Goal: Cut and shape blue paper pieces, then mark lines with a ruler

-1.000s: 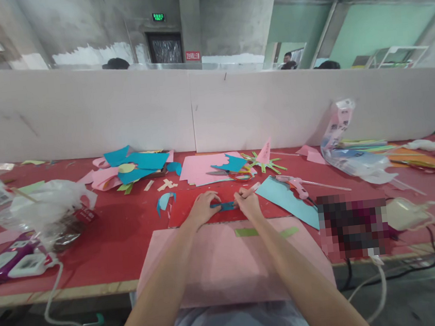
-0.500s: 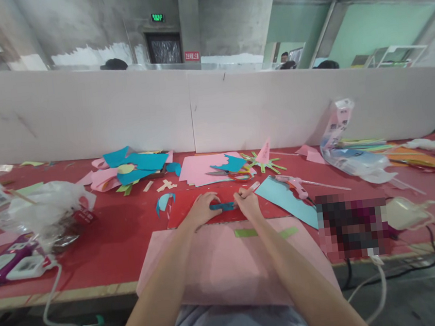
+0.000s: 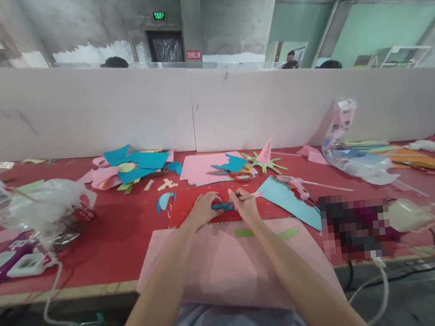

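Observation:
Over a red sheet (image 3: 184,200) at the middle of the table, my left hand (image 3: 204,210) is closed on the end of a small blue paper strip (image 3: 225,206). Its fingers curl around the strip's left end. My right hand (image 3: 247,207) pinches a pale pink pen (image 3: 257,194), which lies nearly level and sticks out to the right. The pen's tip is hidden by the fingers, which are close to the strip's right end. Below both forearms lies a large pink sheet (image 3: 220,266) with two green paper strips (image 3: 245,232) on it.
Scissors (image 3: 222,173) lie on pink paper behind my hands. To the right are a light blue sheet (image 3: 289,202), a pink glue gun (image 3: 300,188) and cables. Paper scraps (image 3: 143,163) and a plastic bag (image 3: 47,207) are on the left. A white partition (image 3: 119,111) bounds the back.
The pen in my right hand has swung from slanting upward to nearly level. My left hand stays on the blue strip. The view has shifted slightly.

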Action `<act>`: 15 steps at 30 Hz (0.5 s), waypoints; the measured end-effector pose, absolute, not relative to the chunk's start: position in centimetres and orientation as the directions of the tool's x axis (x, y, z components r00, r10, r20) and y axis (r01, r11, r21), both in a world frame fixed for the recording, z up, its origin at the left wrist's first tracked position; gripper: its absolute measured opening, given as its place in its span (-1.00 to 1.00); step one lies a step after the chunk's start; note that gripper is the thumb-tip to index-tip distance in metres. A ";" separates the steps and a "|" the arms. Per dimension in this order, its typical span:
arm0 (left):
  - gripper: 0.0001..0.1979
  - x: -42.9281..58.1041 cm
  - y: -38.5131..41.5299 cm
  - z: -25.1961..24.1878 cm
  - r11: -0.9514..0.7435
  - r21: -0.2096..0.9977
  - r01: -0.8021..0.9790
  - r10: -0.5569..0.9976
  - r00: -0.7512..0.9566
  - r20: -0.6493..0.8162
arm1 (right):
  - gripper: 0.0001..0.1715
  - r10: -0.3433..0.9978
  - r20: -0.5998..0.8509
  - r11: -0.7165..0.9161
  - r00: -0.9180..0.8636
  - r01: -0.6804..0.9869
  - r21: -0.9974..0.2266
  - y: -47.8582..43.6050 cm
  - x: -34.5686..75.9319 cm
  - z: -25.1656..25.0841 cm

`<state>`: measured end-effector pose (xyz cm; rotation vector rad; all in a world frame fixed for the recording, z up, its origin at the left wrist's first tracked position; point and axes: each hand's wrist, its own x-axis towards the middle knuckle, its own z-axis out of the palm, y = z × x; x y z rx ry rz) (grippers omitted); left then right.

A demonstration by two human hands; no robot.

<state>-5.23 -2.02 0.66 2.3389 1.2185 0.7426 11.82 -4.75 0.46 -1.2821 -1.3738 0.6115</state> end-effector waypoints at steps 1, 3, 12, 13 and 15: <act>-0.76 -5.2 -2.0 0.6 -0.541 0.565 0.623 0.835 0.480 0.270 | -0.52 0.929 0.330 0.269 0.166 0.309 -0.912 -4.6 11.8 0.3; -0.76 -5.2 -2.0 0.5 -0.543 0.566 0.620 0.834 0.476 0.280 | -0.51 0.948 0.282 0.238 0.145 0.266 -0.934 -4.2 12.0 0.0; -0.81 -5.2 -1.6 0.1 -0.548 0.554 0.626 0.832 0.475 0.286 | -0.55 0.963 0.216 0.170 0.158 0.262 -0.950 -3.9 12.2 -0.2; -0.81 -5.2 -1.6 0.1 -0.552 0.552 0.625 0.830 0.478 0.288 | -0.57 0.963 0.223 0.175 0.150 0.280 -0.944 -4.0 12.2 -0.1; -0.80 -5.2 -1.6 0.1 -0.558 0.547 0.624 0.826 0.482 0.292 | -0.60 0.963 0.236 0.184 0.133 0.318 -0.930 -4.1 12.1 0.0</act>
